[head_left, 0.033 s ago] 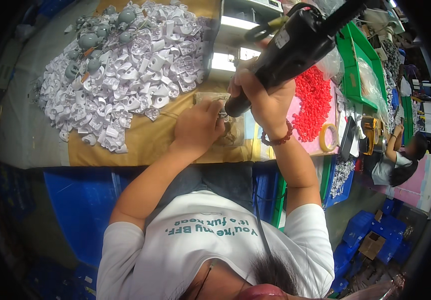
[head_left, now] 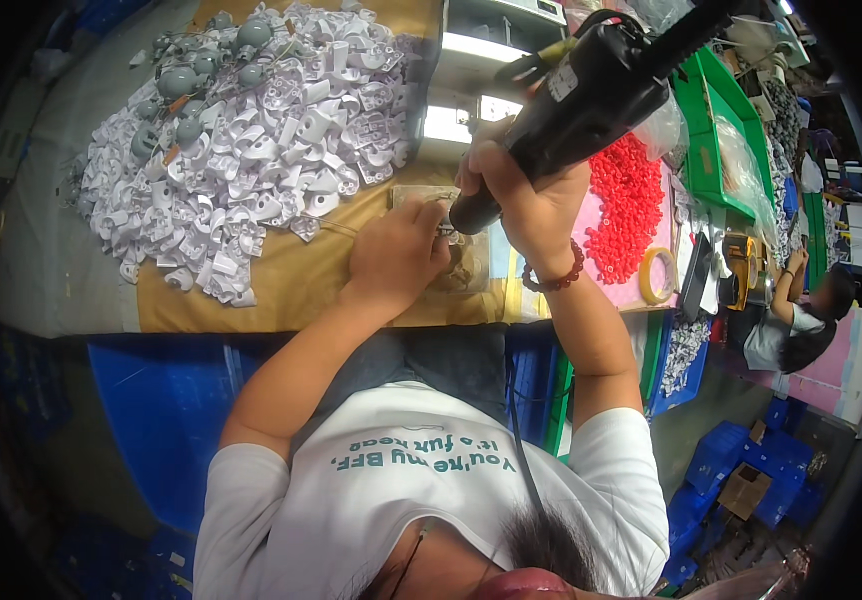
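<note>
My right hand point(head_left: 543, 205) is wrapped round a black electric screwdriver point(head_left: 591, 100), which slants down toward the left. Its nose end comes down beside the fingertips of my left hand point(head_left: 396, 252). Those fingers are closed in a pinch over a small block-like fixture point(head_left: 466, 272) on the table; the small part between them is mostly hidden. To the left of this hand spreads a big heap of white moulded plastic pieces point(head_left: 251, 170). Several grey rounded parts point(head_left: 179, 82) with thin wires lie on top of the heap.
Small red parts point(head_left: 626, 190) lie on a pink surface at the right, near a roll of yellow tape point(head_left: 657, 276). Beyond stands a green crate point(head_left: 716, 130) with clear plastic bags. A blue bin point(head_left: 156, 400) sits below the table edge. Another person point(head_left: 801, 320) works at the far right.
</note>
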The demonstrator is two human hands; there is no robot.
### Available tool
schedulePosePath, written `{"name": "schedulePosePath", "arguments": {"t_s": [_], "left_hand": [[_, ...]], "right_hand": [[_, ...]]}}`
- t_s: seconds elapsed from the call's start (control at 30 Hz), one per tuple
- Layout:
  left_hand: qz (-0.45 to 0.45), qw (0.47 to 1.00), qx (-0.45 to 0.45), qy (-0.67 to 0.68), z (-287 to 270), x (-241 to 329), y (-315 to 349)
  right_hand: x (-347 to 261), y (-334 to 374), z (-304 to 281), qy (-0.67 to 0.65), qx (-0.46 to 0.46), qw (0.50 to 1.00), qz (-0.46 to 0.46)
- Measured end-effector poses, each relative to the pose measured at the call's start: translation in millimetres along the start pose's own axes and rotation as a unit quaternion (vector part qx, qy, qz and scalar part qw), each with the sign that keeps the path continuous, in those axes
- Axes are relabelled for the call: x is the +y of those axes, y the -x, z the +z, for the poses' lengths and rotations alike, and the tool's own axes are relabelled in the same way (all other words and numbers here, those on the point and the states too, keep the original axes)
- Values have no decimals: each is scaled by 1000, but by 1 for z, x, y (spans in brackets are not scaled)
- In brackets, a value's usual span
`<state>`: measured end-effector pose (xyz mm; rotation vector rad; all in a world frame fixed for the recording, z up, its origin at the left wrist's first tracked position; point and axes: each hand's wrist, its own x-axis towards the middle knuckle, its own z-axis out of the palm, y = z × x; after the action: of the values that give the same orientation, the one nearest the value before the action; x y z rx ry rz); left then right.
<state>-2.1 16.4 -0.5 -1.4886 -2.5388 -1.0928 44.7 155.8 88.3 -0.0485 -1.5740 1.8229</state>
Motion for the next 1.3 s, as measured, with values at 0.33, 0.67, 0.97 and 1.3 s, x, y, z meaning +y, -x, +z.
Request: {"name": "schedulePosePath", "arguments": {"t_s": [0.33,0.67,0.97,1.3], "left_hand": [[4,1000,6,23,-3,-1,-1],[-37,997,-29,62,-12,3,-6],[-58,997,-24,33,-11,5,-2],[21,999,30,6,-5,4,14]], "right_hand": [[7,17,-16,159,-116,979,-56],[15,33,-15,120,-80,990,-2],[-17,6,-17,117,46,991,54],[40,13,-104,292,219,930,-39]]}}
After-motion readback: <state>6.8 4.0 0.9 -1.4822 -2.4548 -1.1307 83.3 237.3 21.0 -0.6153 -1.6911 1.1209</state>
